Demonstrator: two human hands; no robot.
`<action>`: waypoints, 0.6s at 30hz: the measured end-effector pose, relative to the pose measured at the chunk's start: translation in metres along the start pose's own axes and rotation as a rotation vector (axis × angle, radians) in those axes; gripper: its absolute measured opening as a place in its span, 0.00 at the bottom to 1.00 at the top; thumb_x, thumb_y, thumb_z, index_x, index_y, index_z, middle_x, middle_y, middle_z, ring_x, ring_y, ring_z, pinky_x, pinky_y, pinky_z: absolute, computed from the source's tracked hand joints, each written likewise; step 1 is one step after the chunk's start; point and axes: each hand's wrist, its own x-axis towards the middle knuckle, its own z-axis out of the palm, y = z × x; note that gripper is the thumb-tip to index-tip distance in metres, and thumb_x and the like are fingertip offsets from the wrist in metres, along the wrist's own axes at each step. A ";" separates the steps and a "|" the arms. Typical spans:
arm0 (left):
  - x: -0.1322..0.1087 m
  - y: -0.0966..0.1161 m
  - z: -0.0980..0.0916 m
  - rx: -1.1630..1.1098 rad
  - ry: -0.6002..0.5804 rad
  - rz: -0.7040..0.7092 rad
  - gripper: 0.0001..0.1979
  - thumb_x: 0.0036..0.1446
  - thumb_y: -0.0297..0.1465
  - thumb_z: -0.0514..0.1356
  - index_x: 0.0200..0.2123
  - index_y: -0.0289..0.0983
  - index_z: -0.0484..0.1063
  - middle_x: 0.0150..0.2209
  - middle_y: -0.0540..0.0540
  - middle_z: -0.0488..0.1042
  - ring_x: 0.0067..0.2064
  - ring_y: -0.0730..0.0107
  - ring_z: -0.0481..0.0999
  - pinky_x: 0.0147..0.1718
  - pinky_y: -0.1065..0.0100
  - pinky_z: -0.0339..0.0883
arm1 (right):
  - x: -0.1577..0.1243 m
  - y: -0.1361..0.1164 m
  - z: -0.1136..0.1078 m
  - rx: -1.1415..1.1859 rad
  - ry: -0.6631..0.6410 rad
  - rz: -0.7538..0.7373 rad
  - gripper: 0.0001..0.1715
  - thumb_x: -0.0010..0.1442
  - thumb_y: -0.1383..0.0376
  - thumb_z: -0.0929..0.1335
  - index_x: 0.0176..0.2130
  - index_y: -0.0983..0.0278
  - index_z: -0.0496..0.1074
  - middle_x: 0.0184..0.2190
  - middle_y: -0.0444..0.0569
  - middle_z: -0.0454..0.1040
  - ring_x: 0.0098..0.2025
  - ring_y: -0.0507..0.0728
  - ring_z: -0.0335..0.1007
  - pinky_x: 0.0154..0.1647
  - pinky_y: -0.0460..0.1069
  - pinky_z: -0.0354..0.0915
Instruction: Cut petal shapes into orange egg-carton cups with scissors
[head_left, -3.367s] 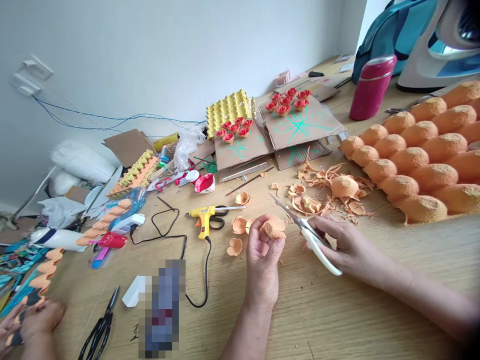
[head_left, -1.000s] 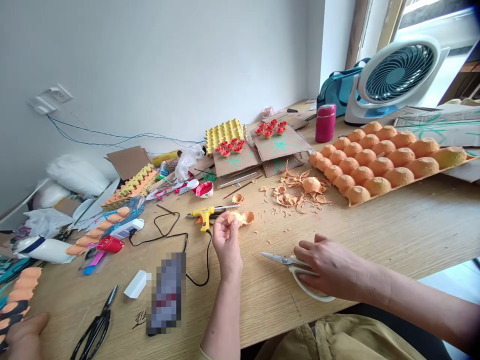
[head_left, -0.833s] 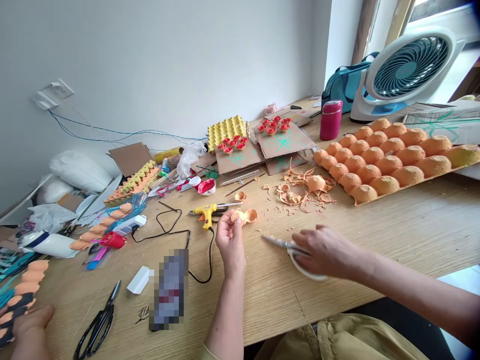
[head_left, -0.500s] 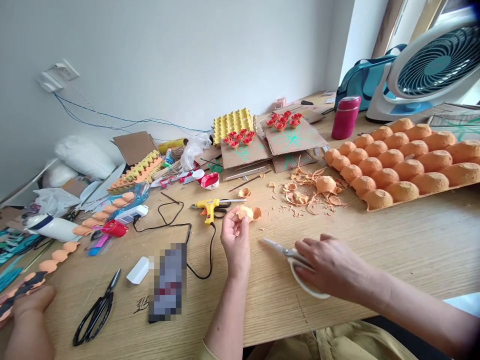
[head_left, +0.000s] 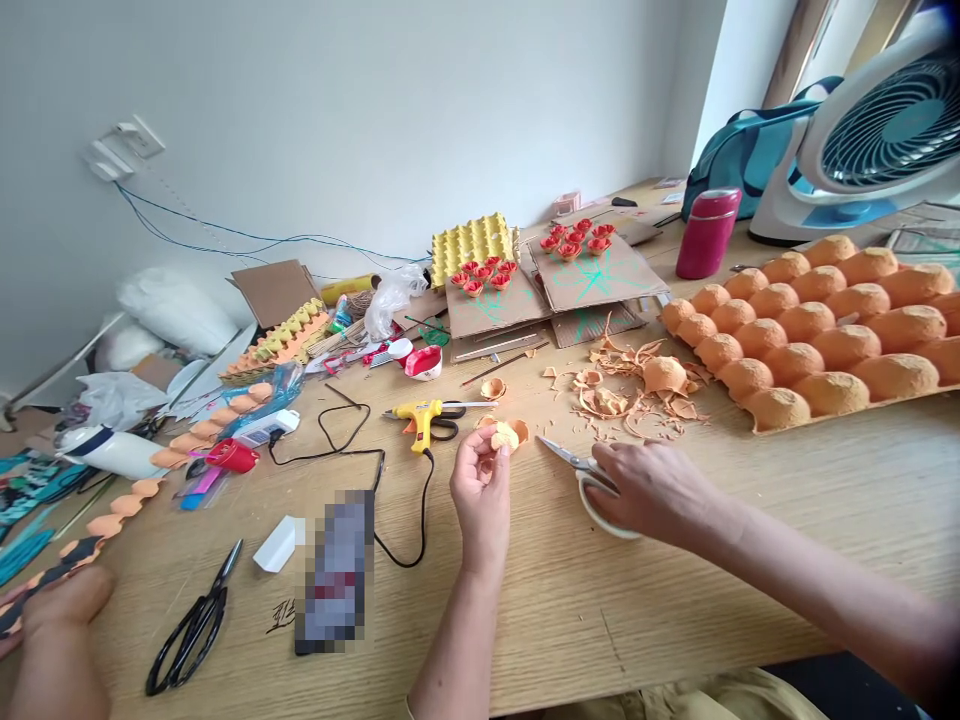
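Between thumb and fingers, my left hand (head_left: 481, 478) pinches a small orange piece of egg carton (head_left: 504, 436). Right behind it lies an orange carton cup (head_left: 521, 431), partly hidden by the hand. My right hand (head_left: 649, 487) grips white-handled scissors (head_left: 592, 490), their blades pointing left toward the left hand, a short gap apart from the piece. Beyond, another cut cup (head_left: 493, 388) rests on the table. A heap of orange carton scraps (head_left: 607, 400) spreads past the scissors. The yellow glue gun (head_left: 421, 422) lies just left of my left hand.
A large orange egg tray (head_left: 825, 345) fills the right side, near a fan (head_left: 892, 130) and a pink bottle (head_left: 708, 235). Red paper flowers stand on cardboard (head_left: 592, 280). Black scissors (head_left: 196, 620) lie front left. Another person's hand (head_left: 71, 600) holds a carton strip at far left.
My right hand and the scissors have moved up and slightly left, closer to the left hand. The left hand still pinches the carton piece. The whole view has shifted slightly.
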 end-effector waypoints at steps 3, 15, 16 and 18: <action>-0.003 -0.001 0.000 0.112 -0.046 0.011 0.11 0.58 0.31 0.63 0.45 0.37 0.73 0.42 0.43 0.79 0.41 0.67 0.78 0.42 0.67 0.70 | 0.012 0.018 -0.005 -0.044 0.031 0.104 0.19 0.65 0.55 0.61 0.39 0.67 0.72 0.30 0.58 0.80 0.29 0.65 0.78 0.24 0.50 0.47; -0.037 0.002 0.019 0.663 -0.518 0.597 0.07 0.55 0.20 0.62 0.34 0.38 0.75 0.36 0.46 0.75 0.40 0.64 0.70 0.42 0.63 0.68 | 0.033 0.054 0.005 0.194 0.230 0.023 0.18 0.61 0.48 0.64 0.34 0.60 0.68 0.20 0.42 0.71 0.21 0.54 0.66 0.22 0.46 0.47; -0.039 0.001 0.020 0.670 -0.546 0.602 0.08 0.55 0.19 0.62 0.34 0.38 0.75 0.36 0.46 0.75 0.41 0.64 0.70 0.42 0.63 0.68 | 0.034 0.055 0.008 0.204 0.247 0.008 0.18 0.61 0.49 0.65 0.33 0.60 0.68 0.20 0.42 0.71 0.21 0.53 0.65 0.22 0.46 0.48; -0.040 -0.001 0.020 0.682 -0.573 0.612 0.09 0.55 0.19 0.61 0.36 0.38 0.75 0.37 0.46 0.75 0.41 0.64 0.69 0.42 0.63 0.67 | 0.035 0.057 0.015 0.190 0.298 -0.047 0.17 0.62 0.50 0.64 0.33 0.61 0.68 0.20 0.43 0.71 0.21 0.54 0.66 0.23 0.47 0.49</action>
